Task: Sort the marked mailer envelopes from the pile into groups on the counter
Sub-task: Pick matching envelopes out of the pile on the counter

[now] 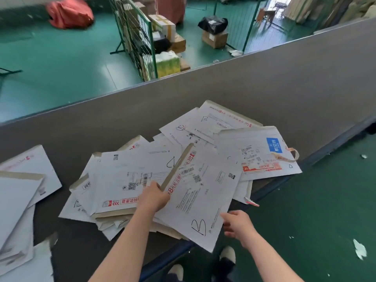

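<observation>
Two hands are at work on one white card mailer envelope marked with a black "B" (200,197), which lies tilted on top of the loose pile of white mailer envelopes (130,180) on the grey counter (244,94). The left hand (153,197) grips that envelope's left edge, fingers curled under it and thumb on top; the right hand (237,222) has loosely bent fingers at the envelope's lower right edge, and whether it touches or pinches it I cannot tell. A separate stack of white envelopes (18,200) sits well apart at the counter's left end. The step in hand looks like lifting the "B" envelope off the pile. Next it needs carrying to its matching group; two other "B" envelopes (211,121) lie at the pile's far side.
</observation>
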A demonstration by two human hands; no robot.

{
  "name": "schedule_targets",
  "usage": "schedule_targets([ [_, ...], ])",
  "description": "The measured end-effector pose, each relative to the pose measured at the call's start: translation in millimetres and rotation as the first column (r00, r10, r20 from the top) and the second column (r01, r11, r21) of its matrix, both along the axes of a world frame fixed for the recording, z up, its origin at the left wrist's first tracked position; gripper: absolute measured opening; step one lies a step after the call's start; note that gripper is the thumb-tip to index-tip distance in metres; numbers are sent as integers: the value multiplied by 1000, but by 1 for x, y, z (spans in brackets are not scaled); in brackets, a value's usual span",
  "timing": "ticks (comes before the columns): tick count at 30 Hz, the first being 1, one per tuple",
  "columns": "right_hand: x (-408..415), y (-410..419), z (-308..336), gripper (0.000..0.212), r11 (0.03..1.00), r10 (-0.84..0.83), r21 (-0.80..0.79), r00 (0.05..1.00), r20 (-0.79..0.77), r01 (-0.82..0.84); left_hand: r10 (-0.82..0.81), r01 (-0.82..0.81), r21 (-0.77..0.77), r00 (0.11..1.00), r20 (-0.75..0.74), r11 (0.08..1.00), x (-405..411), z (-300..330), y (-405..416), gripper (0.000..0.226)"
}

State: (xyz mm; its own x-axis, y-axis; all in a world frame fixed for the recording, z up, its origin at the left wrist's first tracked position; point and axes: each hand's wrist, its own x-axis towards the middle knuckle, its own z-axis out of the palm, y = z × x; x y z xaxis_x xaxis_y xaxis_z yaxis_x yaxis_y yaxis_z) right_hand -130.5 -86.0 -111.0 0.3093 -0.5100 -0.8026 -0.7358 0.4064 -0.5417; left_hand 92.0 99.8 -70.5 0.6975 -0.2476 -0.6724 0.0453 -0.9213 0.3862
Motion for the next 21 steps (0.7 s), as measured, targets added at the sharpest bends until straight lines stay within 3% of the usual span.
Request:
schedule_targets([
  [4, -2, -35, 9, 14, 993, 122, -11, 987, 101, -121, 87, -99, -151, 993, -86, 984, -31, -2, -9, 25],
  [7, 5, -57, 21, 25, 961, 277, -26, 942, 189, -277, 150, -150, -256, 989, -19, 955, -59, -1, -20, 27],
  [10, 16, -77, 29, 23, 958, 285, -60, 911, 298, -280, 351, -327, -320, 936, 17, 889, -70, 2, -22, 31],
  [11, 20, -83, 31, 21, 966, 257, -62, 904, 341, -251, 459, -438, -365, 888, -32, 821, -72, 5, -21, 30],
  [13, 32, -91, 37, 21, 983, 167, -7, 882, 440, -183, 650, -686, -470, 711, -269, 556, -76, 11, -16, 28],
  [15, 48, -91, 40, 23, 986, 118, 47, 860, 496, -162, 662, -796, -536, 565, -492, 281, -87, 22, -14, 26],
  [16, 57, -86, 42, 22, 986, 107, 58, 852, 512, -159, 632, -813, -549, 532, -563, 195, -93, 26, -15, 28],
  [18, 75, -71, 46, 22, 973, 155, 61, 829, 537, -221, 592, -822, -562, 498, -633, 90, -109, 26, -23, 35],
  [21, 93, -39, 44, 21, 897, 341, 63, 774, 533, -438, 719, -792, -610, 432, -544, 14, -125, 23, -33, 43],
])
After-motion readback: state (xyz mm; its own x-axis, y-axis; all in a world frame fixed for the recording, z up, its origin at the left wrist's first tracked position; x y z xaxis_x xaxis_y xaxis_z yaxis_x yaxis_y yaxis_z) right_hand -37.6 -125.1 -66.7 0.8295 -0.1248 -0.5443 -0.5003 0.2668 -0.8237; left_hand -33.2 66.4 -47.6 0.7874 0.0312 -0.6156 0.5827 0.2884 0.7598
